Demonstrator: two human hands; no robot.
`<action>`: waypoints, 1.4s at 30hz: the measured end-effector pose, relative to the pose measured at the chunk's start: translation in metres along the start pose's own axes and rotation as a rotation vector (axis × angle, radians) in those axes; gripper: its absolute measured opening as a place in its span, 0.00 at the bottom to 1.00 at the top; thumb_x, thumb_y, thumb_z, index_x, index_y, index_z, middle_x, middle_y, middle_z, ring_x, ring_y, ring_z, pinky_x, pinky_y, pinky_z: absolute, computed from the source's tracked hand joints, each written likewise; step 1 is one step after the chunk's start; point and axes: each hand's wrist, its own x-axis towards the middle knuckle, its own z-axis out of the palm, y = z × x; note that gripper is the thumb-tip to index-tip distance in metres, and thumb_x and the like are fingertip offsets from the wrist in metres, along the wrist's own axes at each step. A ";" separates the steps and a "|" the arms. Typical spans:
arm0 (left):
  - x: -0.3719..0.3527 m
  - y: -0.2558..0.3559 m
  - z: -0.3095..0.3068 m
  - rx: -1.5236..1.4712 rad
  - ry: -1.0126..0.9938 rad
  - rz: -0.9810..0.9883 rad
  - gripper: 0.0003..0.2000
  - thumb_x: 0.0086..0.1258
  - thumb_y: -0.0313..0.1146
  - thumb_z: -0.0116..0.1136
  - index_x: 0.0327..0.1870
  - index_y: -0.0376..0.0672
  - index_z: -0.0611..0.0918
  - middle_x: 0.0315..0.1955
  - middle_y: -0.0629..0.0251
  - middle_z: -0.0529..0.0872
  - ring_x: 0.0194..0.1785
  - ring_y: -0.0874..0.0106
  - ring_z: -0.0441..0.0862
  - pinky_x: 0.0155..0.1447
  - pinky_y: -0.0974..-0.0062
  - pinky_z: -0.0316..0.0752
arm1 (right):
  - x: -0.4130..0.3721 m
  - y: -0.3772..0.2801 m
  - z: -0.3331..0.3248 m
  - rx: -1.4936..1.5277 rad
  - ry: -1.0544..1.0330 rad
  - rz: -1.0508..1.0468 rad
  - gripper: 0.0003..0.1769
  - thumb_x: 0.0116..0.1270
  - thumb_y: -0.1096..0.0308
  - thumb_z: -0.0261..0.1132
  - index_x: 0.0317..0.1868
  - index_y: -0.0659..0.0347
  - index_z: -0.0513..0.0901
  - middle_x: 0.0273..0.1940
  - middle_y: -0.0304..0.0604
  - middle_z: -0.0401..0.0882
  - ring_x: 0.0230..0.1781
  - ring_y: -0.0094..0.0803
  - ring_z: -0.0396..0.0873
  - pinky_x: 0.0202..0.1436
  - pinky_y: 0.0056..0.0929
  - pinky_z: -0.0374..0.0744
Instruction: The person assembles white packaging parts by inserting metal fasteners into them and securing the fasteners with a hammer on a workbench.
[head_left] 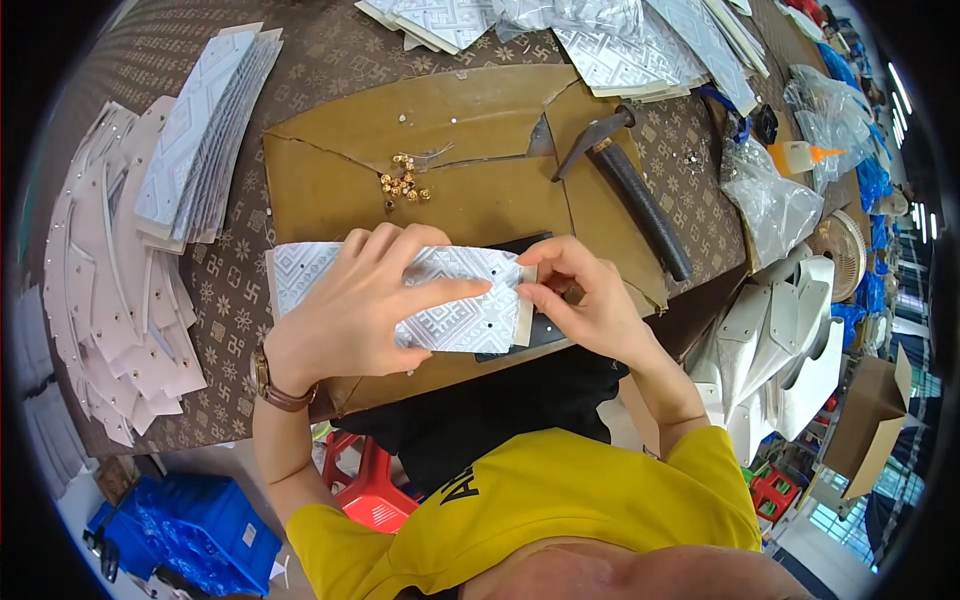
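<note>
In front of me lies a white-and-silver patterned panel [460, 267] with small dark holes, on a brown worn sheet [480, 205]. My left hand [350, 305] rests across the panel with its fingers spread, pressing it down. At the panel's right end, the thumb and forefinger of my right hand [590, 300] pinch its edge; whether something small is also between them is hidden. A dark flat slab [545, 328] shows beneath that end. Beyond the panel sits a small heap of gold-coloured studs [404, 184]. A hammer [640, 205] with a dark handle lies to the right.
Stacked patterned panels [195, 135] and pale studded pieces [120, 290] lie at left. More panels [640, 60] are at the back. At right are a plastic bag [765, 200], a glue bottle [798, 157] and hanging white pieces [765, 350]. Below stands a blue crate [200, 530].
</note>
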 end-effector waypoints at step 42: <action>0.003 0.010 0.002 0.067 -0.015 -0.060 0.36 0.47 0.30 0.75 0.65 0.61 0.87 0.74 0.68 0.77 0.65 0.52 0.72 0.69 0.54 0.68 | 0.034 0.091 -0.210 -0.918 0.834 -0.031 0.08 0.71 0.68 0.72 0.45 0.63 0.90 0.38 0.48 0.88 0.37 0.40 0.88 0.44 0.35 0.83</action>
